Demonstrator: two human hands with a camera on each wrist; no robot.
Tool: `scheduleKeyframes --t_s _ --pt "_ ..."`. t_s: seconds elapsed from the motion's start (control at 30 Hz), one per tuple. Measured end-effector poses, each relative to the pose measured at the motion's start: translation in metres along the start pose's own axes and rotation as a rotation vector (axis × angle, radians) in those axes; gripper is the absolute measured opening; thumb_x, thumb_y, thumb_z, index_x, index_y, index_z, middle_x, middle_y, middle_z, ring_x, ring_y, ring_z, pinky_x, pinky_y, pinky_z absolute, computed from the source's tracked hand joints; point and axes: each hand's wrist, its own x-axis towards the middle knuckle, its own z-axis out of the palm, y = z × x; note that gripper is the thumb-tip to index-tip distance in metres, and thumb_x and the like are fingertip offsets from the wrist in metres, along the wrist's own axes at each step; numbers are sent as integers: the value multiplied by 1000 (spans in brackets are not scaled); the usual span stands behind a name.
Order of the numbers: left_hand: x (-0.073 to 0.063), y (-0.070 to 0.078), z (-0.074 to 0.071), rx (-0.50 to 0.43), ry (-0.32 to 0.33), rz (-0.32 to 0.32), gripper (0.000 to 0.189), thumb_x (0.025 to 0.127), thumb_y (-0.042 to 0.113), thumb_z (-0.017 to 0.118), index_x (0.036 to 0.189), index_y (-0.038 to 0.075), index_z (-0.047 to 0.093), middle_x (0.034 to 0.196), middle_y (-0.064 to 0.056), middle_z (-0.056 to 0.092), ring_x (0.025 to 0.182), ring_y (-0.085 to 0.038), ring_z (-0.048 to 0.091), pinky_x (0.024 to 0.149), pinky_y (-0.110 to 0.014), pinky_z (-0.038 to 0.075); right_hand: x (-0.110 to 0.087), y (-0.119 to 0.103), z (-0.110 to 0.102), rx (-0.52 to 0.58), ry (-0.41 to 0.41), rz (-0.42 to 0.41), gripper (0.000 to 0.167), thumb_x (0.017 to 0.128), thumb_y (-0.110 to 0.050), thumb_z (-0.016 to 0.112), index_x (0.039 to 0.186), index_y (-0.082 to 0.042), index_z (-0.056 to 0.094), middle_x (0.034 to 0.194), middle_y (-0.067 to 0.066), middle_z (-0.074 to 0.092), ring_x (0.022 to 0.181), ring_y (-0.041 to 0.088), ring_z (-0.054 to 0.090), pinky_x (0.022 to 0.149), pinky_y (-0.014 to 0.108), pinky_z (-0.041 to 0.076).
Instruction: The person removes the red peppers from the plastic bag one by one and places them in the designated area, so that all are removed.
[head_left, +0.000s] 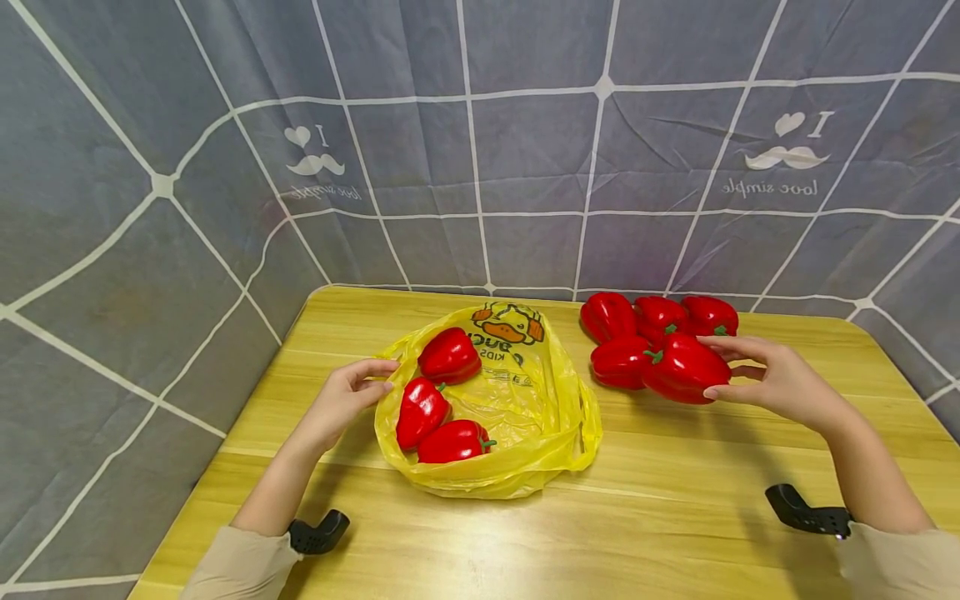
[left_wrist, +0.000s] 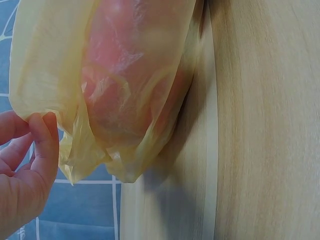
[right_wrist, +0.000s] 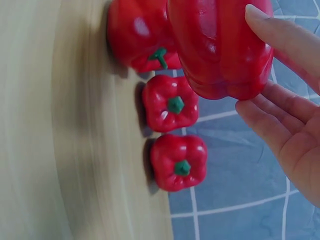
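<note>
My left hand (head_left: 351, 398) pinches the left rim of a yellow plastic bag (head_left: 517, 467), which lies spread open on the table with a duck print inside. Three red bell peppers rest in the bag's left half, one of them a bell pepper (head_left: 448, 356) at the back. On the right, my right hand (head_left: 776, 379) grips a red bell pepper (head_left: 686, 369) by its blunt end, thumb on the near side. In the right wrist view this held bell pepper (right_wrist: 220, 47) is raised off the table. Through the thin bag (left_wrist: 135, 100), red shows in the left wrist view.
Several more red bell peppers with green stems, such as the bell pepper (head_left: 607, 317) at the back left of the group, lie near the table's rear edge. A grey checked curtain (head_left: 540, 158) hangs behind the wooden table (head_left: 645, 533).
</note>
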Motion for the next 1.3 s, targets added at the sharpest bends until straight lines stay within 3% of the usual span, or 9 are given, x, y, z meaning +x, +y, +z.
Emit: scheduleKeyframes --t_s 0.5,1.3 --pt "2 1 0 8 0 1 34 91 3 56 122 -10 53 116 -23 54 88 -13 57 80 -20 48 -13 19 -5 -27 26 25 61 68 -5 82 122 6 56 106 -25 54 90 -8 52 73 7 45" --pt "0 -3 -1 -10 -3 8 35 90 2 57 122 -11 52 117 -23 53 87 -12 57 80 -20 48 -28 44 7 26 6 139 61 72 -10 80 124 7 53 105 -23 55 88 -5 52 70 14 49"
